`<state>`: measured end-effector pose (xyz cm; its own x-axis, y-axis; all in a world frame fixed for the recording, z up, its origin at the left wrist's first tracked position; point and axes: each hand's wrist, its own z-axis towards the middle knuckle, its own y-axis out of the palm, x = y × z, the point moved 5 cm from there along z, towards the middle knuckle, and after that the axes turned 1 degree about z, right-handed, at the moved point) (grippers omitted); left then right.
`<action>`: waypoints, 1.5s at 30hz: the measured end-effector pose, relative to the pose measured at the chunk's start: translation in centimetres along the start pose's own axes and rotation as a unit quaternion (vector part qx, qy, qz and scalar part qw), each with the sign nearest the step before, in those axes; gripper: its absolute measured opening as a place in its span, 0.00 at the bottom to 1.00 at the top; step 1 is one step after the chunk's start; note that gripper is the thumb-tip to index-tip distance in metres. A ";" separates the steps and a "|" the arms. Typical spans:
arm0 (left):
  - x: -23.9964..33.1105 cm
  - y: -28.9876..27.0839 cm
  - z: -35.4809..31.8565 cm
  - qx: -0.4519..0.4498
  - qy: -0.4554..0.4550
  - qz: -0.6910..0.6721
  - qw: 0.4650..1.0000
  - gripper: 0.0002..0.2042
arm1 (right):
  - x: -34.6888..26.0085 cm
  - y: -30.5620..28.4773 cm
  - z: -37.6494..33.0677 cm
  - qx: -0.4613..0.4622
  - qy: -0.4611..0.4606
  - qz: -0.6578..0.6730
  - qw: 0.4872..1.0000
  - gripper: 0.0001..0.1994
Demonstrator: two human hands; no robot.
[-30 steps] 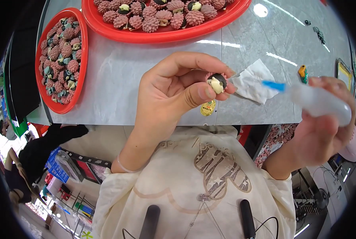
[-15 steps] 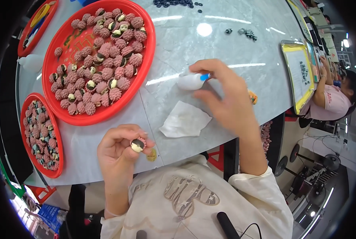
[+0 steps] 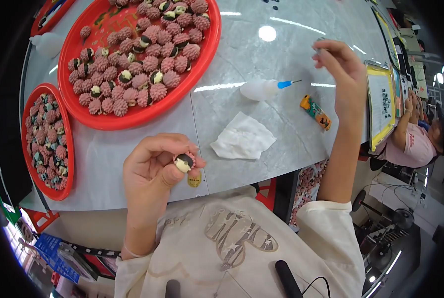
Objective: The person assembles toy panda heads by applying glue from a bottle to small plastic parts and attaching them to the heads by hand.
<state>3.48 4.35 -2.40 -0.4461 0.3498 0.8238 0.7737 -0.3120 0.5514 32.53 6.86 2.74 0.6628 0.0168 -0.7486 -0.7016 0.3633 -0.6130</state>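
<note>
My left hand (image 3: 150, 161), closed in a pinch, holds a small pink bumpy figure (image 3: 185, 162) with a cream-and-black front turned up. My right hand (image 3: 346, 72) is over the far right of the table with thumb and forefinger pinched together. Something small and dark shows at its fingertips, too small to name. Between the hands a white squeeze bottle (image 3: 258, 90) with a blue needle tip lies on its side. Nearer to me is a crumpled white tissue (image 3: 244, 136). An orange-and-green packet (image 3: 315, 113) lies below my right hand.
A big red tray (image 3: 132, 124) of similar pink figures stands at the left, with a smaller red tray (image 3: 69, 174) of pink and bluish pieces beside it. Another white bottle (image 3: 47, 44) lies farther back. A yellow-edged tray (image 3: 381, 104) stands at the right near a seated person (image 3: 412, 134).
My right hand has left the squeeze bottle lying on the table and moved away to the far right, its fingers now pinched. My left hand still holds the figure. The view has shifted slightly.
</note>
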 end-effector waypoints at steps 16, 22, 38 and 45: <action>0.1 0.2 -0.2 -0.016 0.009 0.018 1.000 0.16 | -4.7 2.4 -8.0 -0.090 0.153 0.511 0.841 0.12; 0.0 0.5 -0.2 -0.024 -0.025 0.015 0.999 0.19 | -7.7 6.0 -8.8 -0.168 0.131 0.433 0.876 0.12; -0.2 -0.1 -0.2 -0.010 -0.038 0.014 0.999 0.19 | -11.0 8.6 -9.2 -0.119 -0.108 0.259 0.952 0.08; -0.3 -0.1 -0.2 -0.004 -0.030 0.017 0.999 0.18 | -11.5 8.6 -9.3 -0.087 -0.151 0.212 0.962 0.06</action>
<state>3.43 4.10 -2.66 -0.3920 0.3907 0.8329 0.7843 -0.3312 0.5245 16.41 1.10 3.70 0.3351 0.4086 -0.8490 -0.9412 0.1041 -0.3215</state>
